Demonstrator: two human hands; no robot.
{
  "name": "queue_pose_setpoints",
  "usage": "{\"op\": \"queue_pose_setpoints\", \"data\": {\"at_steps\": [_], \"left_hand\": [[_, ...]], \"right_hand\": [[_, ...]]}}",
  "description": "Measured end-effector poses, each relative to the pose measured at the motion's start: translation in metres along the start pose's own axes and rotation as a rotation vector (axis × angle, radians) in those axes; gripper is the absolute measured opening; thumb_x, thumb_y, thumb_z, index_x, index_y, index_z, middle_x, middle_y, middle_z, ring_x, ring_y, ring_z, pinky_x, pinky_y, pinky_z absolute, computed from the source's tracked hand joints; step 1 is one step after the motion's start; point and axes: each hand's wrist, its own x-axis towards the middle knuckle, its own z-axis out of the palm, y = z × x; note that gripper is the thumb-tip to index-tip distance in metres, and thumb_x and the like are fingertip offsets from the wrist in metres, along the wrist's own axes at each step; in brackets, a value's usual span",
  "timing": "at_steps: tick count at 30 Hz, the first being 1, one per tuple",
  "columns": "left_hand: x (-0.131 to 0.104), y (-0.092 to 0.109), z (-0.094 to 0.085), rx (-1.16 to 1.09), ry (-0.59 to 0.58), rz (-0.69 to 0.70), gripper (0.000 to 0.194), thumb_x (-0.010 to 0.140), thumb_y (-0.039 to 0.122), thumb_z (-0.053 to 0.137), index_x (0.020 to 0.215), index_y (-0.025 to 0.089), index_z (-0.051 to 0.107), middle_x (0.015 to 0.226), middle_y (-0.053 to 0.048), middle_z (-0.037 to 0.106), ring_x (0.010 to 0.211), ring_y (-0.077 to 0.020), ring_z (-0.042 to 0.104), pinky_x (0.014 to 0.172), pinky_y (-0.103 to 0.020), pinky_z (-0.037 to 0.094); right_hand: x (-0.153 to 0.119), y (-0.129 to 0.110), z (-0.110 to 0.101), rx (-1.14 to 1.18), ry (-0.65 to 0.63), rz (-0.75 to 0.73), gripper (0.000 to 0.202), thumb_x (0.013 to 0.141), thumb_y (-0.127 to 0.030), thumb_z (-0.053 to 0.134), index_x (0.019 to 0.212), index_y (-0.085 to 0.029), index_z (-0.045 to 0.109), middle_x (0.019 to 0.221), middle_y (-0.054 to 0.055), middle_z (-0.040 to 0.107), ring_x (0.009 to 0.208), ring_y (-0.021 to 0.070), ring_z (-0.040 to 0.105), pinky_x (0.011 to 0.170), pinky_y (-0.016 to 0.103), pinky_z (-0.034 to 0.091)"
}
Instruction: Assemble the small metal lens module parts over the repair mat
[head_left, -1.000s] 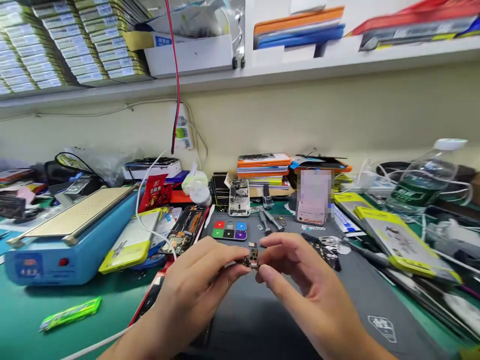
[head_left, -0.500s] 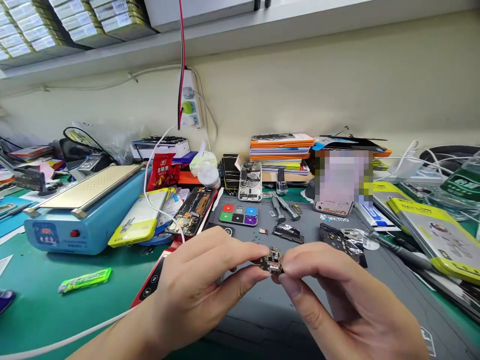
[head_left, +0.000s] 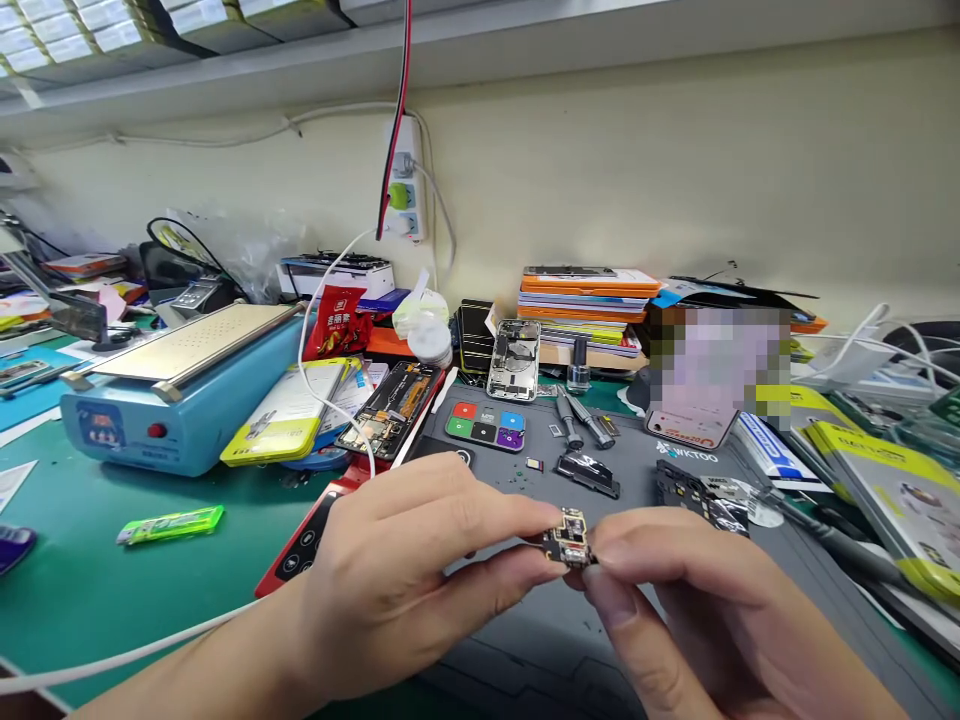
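A small circuit board with a metal connector at its lower edge is pinched between both hands over the grey mat. My left hand grips its left end between thumb and forefinger. The thumb and forefinger of my right hand close on its right end. Beneath my left hand lies a red phone, partly covered. Beyond the fingers are a black part, a small card tray and two screwdrivers.
A blue machine with a metal plate stands at the left, near a green lighter. Opened phones, stacked boxes and a propped phone line the back. Yellow packages lie right; a white cable hangs down.
The view has shifted, so the bench items sit a little differently in it. Both hands, still holding the small board, appear slightly further right and lower.
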Motion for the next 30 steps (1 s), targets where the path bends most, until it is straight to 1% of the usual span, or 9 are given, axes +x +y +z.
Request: {"op": "queue_pose_setpoints", "data": {"at_steps": [7,10,12,16,19,22,25,30], "left_hand": [[0.0,0.0026,-0.0024,0.018,-0.021,0.009,0.014,0.1,0.018,0.07,0.111,0.011,0.074,0.084,-0.005,0.077,0.069,-0.0111,0.065,0.067,-0.021,0.055],[0.0002,0.0038,-0.0029,0.026,-0.019,0.013,0.014,0.1,0.017,0.069,0.112,0.012,0.074,0.086,-0.006,0.078,0.071,-0.0114,0.067,0.069,-0.02,0.056],[0.0004,0.004,-0.0033,0.021,-0.017,0.013,0.015,0.1,0.017,0.07,0.113,0.011,0.074,0.087,-0.006,0.078,0.072,-0.0112,0.068,0.069,-0.02,0.057],[0.002,0.0031,-0.0038,0.009,-0.007,0.03,0.016,0.098,0.016,0.073,0.112,0.01,0.074,0.087,-0.007,0.079,0.072,-0.0114,0.069,0.068,-0.02,0.057],[0.0037,0.0026,-0.0041,-0.006,0.008,0.067,0.014,0.098,0.015,0.073,0.11,0.008,0.075,0.084,-0.007,0.079,0.07,-0.0114,0.069,0.066,-0.02,0.057],[0.0041,0.002,-0.004,-0.019,0.012,0.066,0.014,0.097,0.014,0.074,0.108,0.006,0.076,0.084,-0.008,0.078,0.071,-0.0116,0.068,0.067,-0.02,0.057],[0.003,0.0012,-0.0032,-0.02,0.015,0.073,0.015,0.095,0.011,0.074,0.108,0.004,0.076,0.086,-0.008,0.079,0.073,-0.0115,0.068,0.069,-0.02,0.057],[0.0021,0.0009,-0.0031,-0.025,0.012,0.074,0.014,0.096,0.011,0.074,0.108,0.004,0.076,0.088,-0.009,0.08,0.074,-0.0113,0.068,0.07,-0.02,0.057]], "right_hand": [[-0.0001,-0.0044,0.0007,0.0,-0.01,0.015,0.018,0.091,-0.013,0.072,0.099,-0.03,0.071,0.08,0.002,0.073,0.074,0.0218,0.073,0.066,0.028,0.065],[0.0,-0.0047,0.0001,0.005,-0.014,-0.007,0.022,0.091,-0.01,0.071,0.1,-0.03,0.07,0.081,0.001,0.072,0.074,0.02,0.073,0.067,0.025,0.064],[0.0001,-0.0052,0.0001,-0.002,-0.014,-0.019,0.023,0.09,-0.009,0.07,0.1,-0.029,0.07,0.081,0.001,0.072,0.074,0.0194,0.073,0.068,0.024,0.064],[0.0001,-0.0055,0.0012,-0.01,0.0,-0.009,0.019,0.091,-0.011,0.07,0.098,-0.028,0.07,0.079,0.002,0.072,0.073,0.0211,0.072,0.066,0.027,0.065],[0.0002,-0.0032,0.0022,0.009,0.004,-0.055,0.02,0.089,-0.01,0.069,0.099,-0.027,0.07,0.08,0.001,0.072,0.072,0.0199,0.073,0.064,0.025,0.065],[0.0001,-0.0001,0.0034,0.028,0.006,-0.085,0.023,0.087,-0.008,0.069,0.1,-0.027,0.07,0.081,0.0,0.072,0.072,0.0181,0.073,0.065,0.023,0.064],[-0.0005,0.0017,0.0048,0.049,0.045,-0.085,0.021,0.088,-0.01,0.07,0.1,-0.028,0.071,0.08,-0.001,0.072,0.071,0.0175,0.073,0.066,0.022,0.064],[-0.0017,0.0013,0.0056,0.063,0.037,-0.076,0.024,0.087,-0.008,0.07,0.101,-0.027,0.071,0.082,0.0,0.072,0.074,0.0175,0.072,0.068,0.022,0.063]]}}
